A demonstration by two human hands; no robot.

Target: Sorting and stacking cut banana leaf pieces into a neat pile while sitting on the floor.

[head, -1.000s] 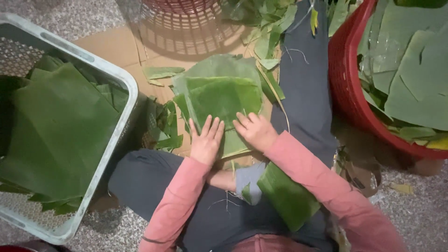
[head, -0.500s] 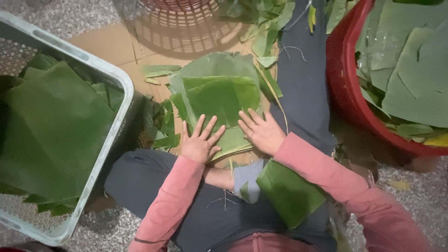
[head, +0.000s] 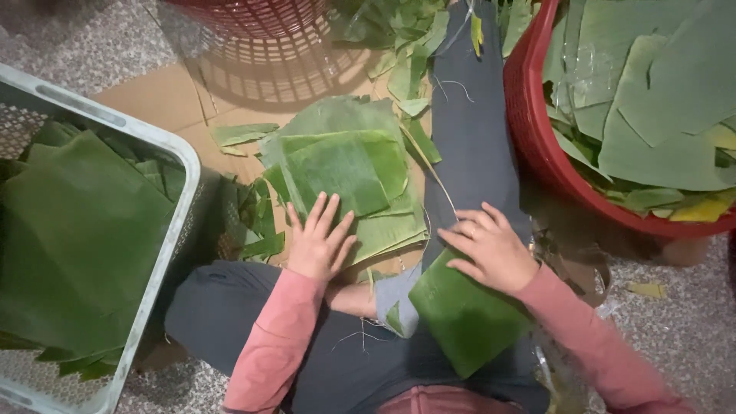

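A stack of cut green banana leaf pieces (head: 345, 165) lies on brown cardboard (head: 161, 96) in front of me. My left hand (head: 318, 241) rests flat on the near edge of the stack, fingers spread. My right hand (head: 491, 249) lies open on my dark-trousered leg, its fingertips on the top edge of a folded green leaf piece (head: 464, 314) that sits on my lap. Neither hand grips anything.
A grey plastic crate (head: 165, 245) holding stacked leaf squares stands at the left. A red tub (head: 537, 146) full of large leaf pieces is at the right. A red mesh basket (head: 261, 19) sits at the top, with leaf scraps (head: 414, 61) scattered beside my outstretched leg.
My right hand has left the stack and moved right and toward me onto the leaf piece on my lap. My left hand stays on the stack.
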